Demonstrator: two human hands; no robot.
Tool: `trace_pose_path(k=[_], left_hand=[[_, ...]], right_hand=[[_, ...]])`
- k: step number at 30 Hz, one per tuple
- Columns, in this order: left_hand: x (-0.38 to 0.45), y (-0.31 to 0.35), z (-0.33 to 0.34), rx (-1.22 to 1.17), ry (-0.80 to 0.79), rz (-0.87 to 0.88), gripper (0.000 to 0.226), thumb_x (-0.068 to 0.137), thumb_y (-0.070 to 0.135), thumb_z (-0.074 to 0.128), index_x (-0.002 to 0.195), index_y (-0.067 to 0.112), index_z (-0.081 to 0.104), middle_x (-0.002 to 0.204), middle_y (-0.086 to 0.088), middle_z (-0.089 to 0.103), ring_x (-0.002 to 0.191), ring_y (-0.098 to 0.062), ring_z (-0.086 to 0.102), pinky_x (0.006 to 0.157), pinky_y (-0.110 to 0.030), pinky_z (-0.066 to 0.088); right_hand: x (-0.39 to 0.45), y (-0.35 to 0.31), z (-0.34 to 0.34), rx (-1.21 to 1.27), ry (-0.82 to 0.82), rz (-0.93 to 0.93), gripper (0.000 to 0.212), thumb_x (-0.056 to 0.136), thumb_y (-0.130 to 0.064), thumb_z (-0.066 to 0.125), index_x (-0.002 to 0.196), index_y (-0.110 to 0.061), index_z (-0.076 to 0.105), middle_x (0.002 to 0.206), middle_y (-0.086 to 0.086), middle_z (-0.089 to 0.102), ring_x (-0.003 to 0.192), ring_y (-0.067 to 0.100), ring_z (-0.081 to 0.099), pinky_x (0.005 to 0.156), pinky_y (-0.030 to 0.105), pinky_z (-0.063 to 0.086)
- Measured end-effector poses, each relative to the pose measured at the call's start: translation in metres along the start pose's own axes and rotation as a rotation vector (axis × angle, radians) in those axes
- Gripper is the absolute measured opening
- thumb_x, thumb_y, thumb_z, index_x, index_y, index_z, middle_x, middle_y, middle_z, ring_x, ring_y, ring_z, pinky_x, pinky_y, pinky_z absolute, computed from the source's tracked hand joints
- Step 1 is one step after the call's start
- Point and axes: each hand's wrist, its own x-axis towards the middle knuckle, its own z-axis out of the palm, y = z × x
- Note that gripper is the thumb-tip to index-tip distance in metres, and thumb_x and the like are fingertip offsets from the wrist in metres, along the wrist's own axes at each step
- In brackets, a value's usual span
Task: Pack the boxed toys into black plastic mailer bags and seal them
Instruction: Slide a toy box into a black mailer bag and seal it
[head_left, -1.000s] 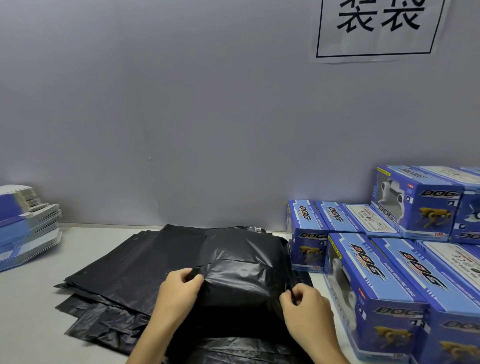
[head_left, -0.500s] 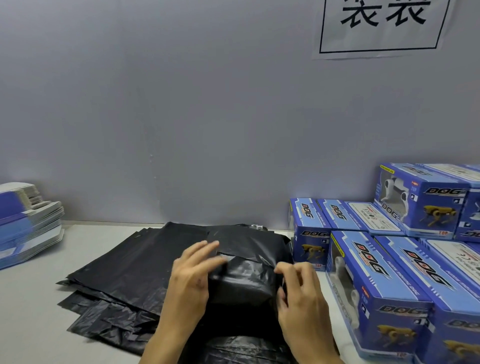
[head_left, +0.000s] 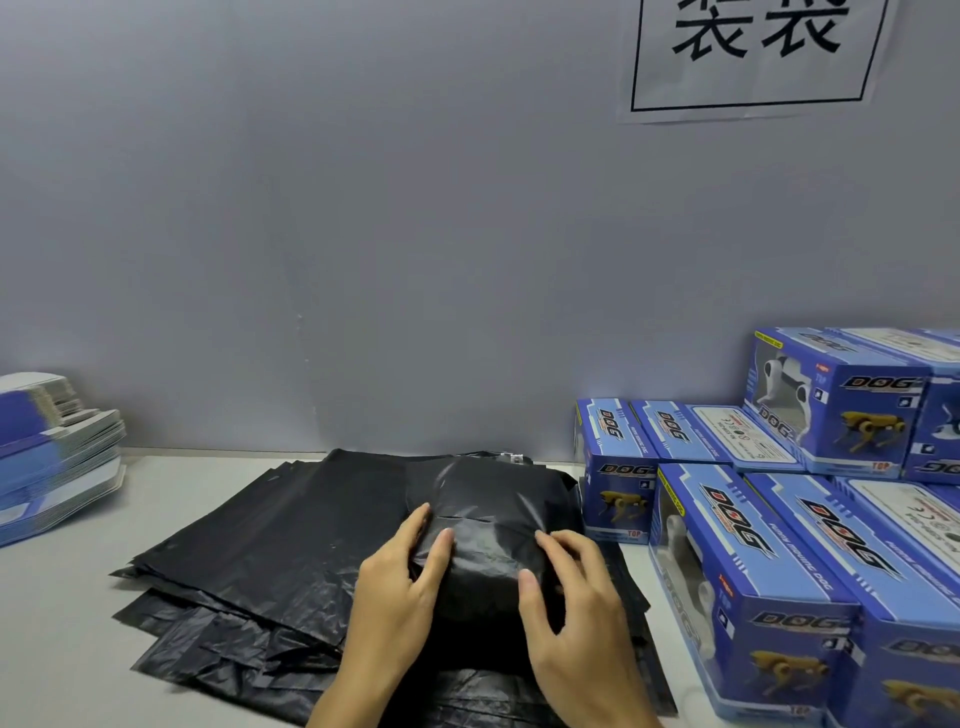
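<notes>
Contents of wrapped black parcel (head_left: 493, 525) fully hidden by plastic; box shape only inferred from the bulge. Near edge of parcel lost in shadow between the wrists. Seal flap hard to make out, black on black. Wall sign (head_left: 753, 52) cut off at top edge. Blue toy boxes (head_left: 753, 561) stacked at right, cut off by frame edge. Flat blue cartons (head_left: 57, 457) at far left, partly out of view. Left hand (head_left: 400, 592) laid on parcel's left side, fingers straight, pressing the plastic. Right hand (head_left: 576, 597) on parcel's right side, fingers slightly bent, resting on the wrap. Parcel atop spread mailer bags (head_left: 270, 540) on table (head_left: 62, 623).
</notes>
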Motion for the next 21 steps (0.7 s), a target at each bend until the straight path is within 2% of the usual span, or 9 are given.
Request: trace_pose_path(k=[2,4,6,8,10,15,17,19,21], left_hand=[[-0.001,-0.001,0.004,-0.003,-0.024,-0.092,0.051,0.097,0.045,0.054,0.140,0.019,0.055,0.105,0.025,0.064,0.098,0.021,0.055,0.084,0.001,0.038],[0.000,-0.002,0.006,-0.025,-0.053,-0.157,0.042,0.100,0.044,0.050,0.133,0.022,0.062,0.111,0.020,0.068,0.109,0.009,0.058,0.093,-0.010,0.041],[0.001,-0.002,0.007,-0.064,-0.084,-0.202,0.029,0.100,0.043,0.047,0.100,0.029,0.073,0.095,0.017,0.074,0.099,-0.002,0.064,0.080,-0.015,0.046],[0.002,-0.002,0.008,-0.117,-0.077,-0.235,0.036,0.100,0.040,0.047,0.078,0.023,0.069,0.082,0.009,0.073,0.083,-0.010,0.065,0.067,-0.021,0.043],[0.001,-0.001,0.008,-0.157,-0.066,-0.265,0.037,0.101,0.037,0.048,0.077,0.017,0.068,0.082,0.002,0.073,0.081,-0.012,0.065,0.070,-0.027,0.045],[-0.001,0.004,0.008,-0.231,-0.056,-0.284,0.032,0.102,0.028,0.049,0.081,0.027,0.074,0.084,0.013,0.075,0.081,0.005,0.065,0.074,-0.025,0.045],[-0.003,0.009,0.009,-0.318,-0.034,-0.258,0.028,0.102,0.025,0.049,0.094,0.028,0.076,0.094,0.012,0.076,0.093,0.000,0.067,0.082,-0.023,0.050],[-0.004,0.016,0.008,-0.439,-0.024,-0.226,0.030,0.103,0.023,0.047,0.099,0.033,0.075,0.101,0.013,0.075,0.097,-0.002,0.068,0.079,-0.015,0.049],[-0.006,0.020,0.009,-0.567,-0.038,-0.224,0.024,0.103,0.029,0.046,0.098,0.033,0.070,0.104,0.006,0.074,0.098,-0.008,0.069,0.083,-0.026,0.050]], right_hand=[[-0.001,-0.001,0.009,0.017,-0.059,0.111,0.055,0.102,-0.042,0.041,0.153,-0.022,0.034,0.147,-0.016,0.033,0.133,-0.006,0.030,0.103,0.001,0.019],[-0.002,-0.002,0.014,0.076,-0.109,0.222,0.061,0.103,-0.041,0.036,0.158,-0.020,0.019,0.157,-0.010,0.025,0.143,0.002,0.022,0.114,0.013,0.017],[0.000,-0.004,0.016,0.138,-0.129,0.306,0.059,0.105,-0.040,0.034,0.158,-0.019,0.019,0.159,-0.009,0.023,0.145,0.005,0.020,0.117,0.021,0.016],[0.002,-0.004,0.016,0.180,-0.133,0.366,0.056,0.106,-0.038,0.035,0.157,-0.019,0.024,0.156,-0.010,0.025,0.143,0.005,0.020,0.118,0.025,0.017],[0.003,-0.004,0.014,0.165,-0.128,0.384,0.054,0.105,-0.038,0.036,0.156,-0.020,0.028,0.155,-0.012,0.027,0.142,0.006,0.021,0.120,0.031,0.018],[0.001,-0.007,0.007,0.144,-0.098,0.361,0.050,0.103,-0.035,0.044,0.152,-0.030,0.036,0.152,-0.021,0.029,0.140,0.001,0.018,0.120,0.041,0.020],[0.000,-0.011,0.006,0.140,-0.041,0.313,0.050,0.101,-0.032,0.049,0.150,-0.033,0.038,0.153,-0.021,0.026,0.141,0.001,0.014,0.121,0.041,0.019],[0.000,-0.016,0.003,0.186,0.024,0.252,0.051,0.099,-0.031,0.052,0.146,-0.043,0.036,0.155,-0.023,0.019,0.143,-0.003,0.008,0.122,0.039,0.018],[0.002,-0.021,0.001,0.264,0.061,0.177,0.046,0.098,-0.037,0.048,0.139,-0.053,0.033,0.155,-0.031,0.013,0.143,-0.011,0.006,0.121,0.029,0.016]])
